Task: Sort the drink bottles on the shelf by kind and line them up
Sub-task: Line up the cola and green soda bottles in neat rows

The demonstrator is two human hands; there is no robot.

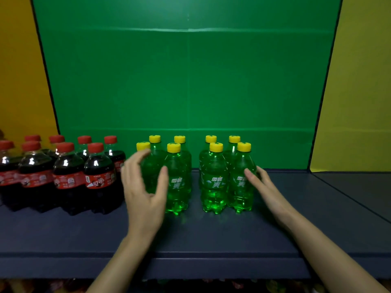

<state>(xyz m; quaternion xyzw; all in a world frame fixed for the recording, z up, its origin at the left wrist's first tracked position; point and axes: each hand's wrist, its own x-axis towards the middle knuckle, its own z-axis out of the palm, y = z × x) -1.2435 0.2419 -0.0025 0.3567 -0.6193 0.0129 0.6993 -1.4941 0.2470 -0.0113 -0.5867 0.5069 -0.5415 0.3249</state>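
Several dark cola bottles with red caps (pixel 99 178) stand in two rows at the left of the dark shelf (pixel 190 235). Green bottles with yellow caps stand in two clusters: a left cluster (pixel 177 182) and a right cluster (pixel 214 182), with a gap between them. My left hand (pixel 143 187) is open, its fingers spread around the front-left green bottle; whether it touches is unclear. My right hand (pixel 262 185) is open, its fingertips against the right side of the rightmost green bottle (pixel 241 182).
A green backdrop (pixel 186 81) closes the back of the shelf, with yellow panels at either side. The shelf's front edge (pixel 190 267) runs below my forearms. A seam divides off another shelf section at the right (pixel 359 197).
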